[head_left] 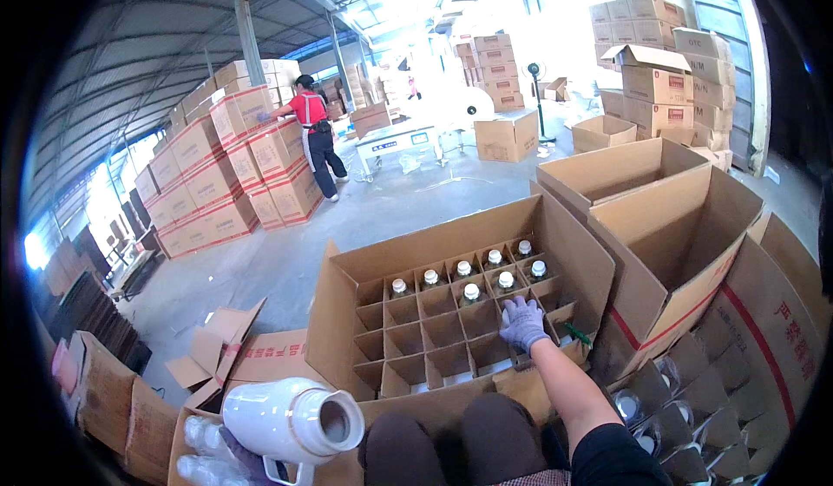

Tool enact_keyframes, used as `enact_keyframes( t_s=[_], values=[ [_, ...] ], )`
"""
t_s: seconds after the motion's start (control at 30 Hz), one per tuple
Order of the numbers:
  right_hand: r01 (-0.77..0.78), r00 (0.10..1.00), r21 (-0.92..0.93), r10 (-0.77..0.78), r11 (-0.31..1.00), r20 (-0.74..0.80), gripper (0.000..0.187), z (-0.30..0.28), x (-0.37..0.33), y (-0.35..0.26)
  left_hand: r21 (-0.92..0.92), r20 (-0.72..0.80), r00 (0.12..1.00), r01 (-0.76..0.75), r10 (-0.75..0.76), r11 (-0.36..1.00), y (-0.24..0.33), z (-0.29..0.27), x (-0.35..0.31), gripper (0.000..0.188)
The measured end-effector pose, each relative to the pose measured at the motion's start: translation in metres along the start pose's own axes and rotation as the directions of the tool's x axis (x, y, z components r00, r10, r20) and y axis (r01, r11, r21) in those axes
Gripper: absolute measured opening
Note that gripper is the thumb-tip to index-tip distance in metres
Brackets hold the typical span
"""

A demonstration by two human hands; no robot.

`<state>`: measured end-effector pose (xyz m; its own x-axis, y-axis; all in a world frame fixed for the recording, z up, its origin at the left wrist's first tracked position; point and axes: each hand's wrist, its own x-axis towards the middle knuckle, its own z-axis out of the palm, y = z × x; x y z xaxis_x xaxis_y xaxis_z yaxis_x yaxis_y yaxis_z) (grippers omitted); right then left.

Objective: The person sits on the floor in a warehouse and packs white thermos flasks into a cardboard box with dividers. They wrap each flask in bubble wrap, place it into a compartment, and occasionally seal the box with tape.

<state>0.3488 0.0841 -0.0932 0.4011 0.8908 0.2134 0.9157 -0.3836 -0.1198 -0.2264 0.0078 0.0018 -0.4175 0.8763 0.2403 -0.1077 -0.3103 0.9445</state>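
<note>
My right hand [523, 325], in a pale purple glove, reaches into a large open carton [434, 241] with cardboard dividers. Its fingers curl down into one cell around something whitish, mostly hidden. Several bottles [471, 293] with white caps stand upright in cells of the far rows, just beyond this hand. At lower left, a glossy white jug [282, 412] with a handle lies tilted, its round mouth facing right. Behind it shows part of my left hand [245, 456] in a dark purple glove, gripping the jug; the fingers are largely hidden.
A green tool [576, 334] lies by the carton's right wall. Tall open cartons [659, 217] stand at right, above a divided box with round glass pieces [626, 405]. Plastic-wrapped items [204, 434] sit beside the jug. A co-worker [314, 130] stands at stacked cartons [204, 160].
</note>
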Motion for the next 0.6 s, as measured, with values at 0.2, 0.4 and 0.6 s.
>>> enact_keyframes(
  t_s=[0.2,0.4,0.6],
  values=[
    [0.089,0.873,0.987,-0.488,0.132,-0.014,0.079,-0.067,-0.076,-0.088,0.264,0.055,0.959,-0.284,0.279,0.922,-0.013,0.04,-0.026,0.061],
    [-0.78,0.47,0.625,-0.628,0.034,0.62,0.069,-0.111,-0.178,-0.079,0.101,0.485,0.463,-0.872,0.742,0.479,-0.001,0.106,-0.076,0.06],
    [0.013,0.923,0.982,-0.379,0.189,0.061,0.043,-0.133,-0.188,-0.083,0.048,0.38,0.862,-0.382,0.336,0.923,-0.017,0.103,-0.098,0.064]
  ],
)
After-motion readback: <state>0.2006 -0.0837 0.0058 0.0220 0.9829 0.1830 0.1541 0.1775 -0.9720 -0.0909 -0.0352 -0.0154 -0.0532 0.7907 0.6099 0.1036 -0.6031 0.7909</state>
